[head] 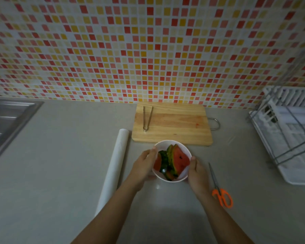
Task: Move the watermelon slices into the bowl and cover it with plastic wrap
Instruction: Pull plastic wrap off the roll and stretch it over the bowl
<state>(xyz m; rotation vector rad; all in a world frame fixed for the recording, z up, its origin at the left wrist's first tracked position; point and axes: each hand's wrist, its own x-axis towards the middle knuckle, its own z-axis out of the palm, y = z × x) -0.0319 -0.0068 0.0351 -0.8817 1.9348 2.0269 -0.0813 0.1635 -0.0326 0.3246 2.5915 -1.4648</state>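
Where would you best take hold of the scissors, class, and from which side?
By the orange handle loops of the scissors, coming from the near right with the right hand. The loops lie nearest the person, and the closed blades point away toward the cutting board.

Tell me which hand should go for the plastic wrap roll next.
Left, probably. The plastic wrap roll lies just outside the left hand, which grips the bowl with the watermelon slices. The right hand is beside the scissors and would have to cross the bowl.
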